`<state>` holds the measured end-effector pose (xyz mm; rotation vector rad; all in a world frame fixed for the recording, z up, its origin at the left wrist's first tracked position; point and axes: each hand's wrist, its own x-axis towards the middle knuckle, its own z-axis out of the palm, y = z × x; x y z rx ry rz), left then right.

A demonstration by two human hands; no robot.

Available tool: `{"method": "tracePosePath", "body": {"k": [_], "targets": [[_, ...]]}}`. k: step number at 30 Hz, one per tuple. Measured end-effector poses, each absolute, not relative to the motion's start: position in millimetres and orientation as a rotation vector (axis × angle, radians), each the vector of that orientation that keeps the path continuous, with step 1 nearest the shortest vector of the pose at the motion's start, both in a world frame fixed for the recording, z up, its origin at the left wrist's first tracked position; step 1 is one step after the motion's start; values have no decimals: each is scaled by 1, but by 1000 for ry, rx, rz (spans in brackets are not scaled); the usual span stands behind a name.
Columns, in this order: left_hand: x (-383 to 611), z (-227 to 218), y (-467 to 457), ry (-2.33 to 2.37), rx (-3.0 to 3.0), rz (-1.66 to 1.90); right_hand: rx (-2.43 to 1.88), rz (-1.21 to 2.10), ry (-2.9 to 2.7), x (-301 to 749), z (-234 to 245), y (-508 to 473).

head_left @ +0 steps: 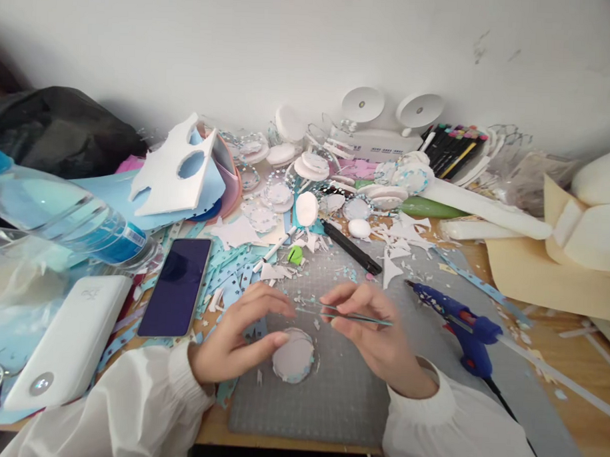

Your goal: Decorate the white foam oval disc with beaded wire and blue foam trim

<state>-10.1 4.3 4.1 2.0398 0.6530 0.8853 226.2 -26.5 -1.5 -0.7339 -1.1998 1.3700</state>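
A pair of thin tweezers (362,317) is pinched in my right hand (374,334), its tips pointing left over the grey cutting mat (323,416). My left hand (249,330) has its thumb and fingers apart, with the thumb tip at the upper left edge of a round white disc (294,357). The disc lies flat on the mat and has pale blue bits along its rim. Whether the thumb touches it, I cannot tell. Tiny white and blue scraps lie just beyond both hands.
A blue glue gun (456,317) lies to the right, its cord running toward the front edge. On the left are a phone (175,287), a white power bank (71,343) and a water bottle (85,214). A black marker (351,248) and decorated white discs (312,165) sit at the back.
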Motion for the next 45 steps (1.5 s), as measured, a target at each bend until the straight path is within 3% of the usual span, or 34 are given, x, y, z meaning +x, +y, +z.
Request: {"method": "tracePosePath", "body": {"k": [14, 35, 45], "targets": [[-8, 5, 2, 669, 1889, 1058, -779, 1252, -1481, 221, 1, -28], [-12, 8, 6, 587, 1635, 682, -679, 1352, -1525, 224, -1, -20], [-10, 3, 6, 577, 1581, 747, -692, 1348, -1489, 225, 4, -20]]}}
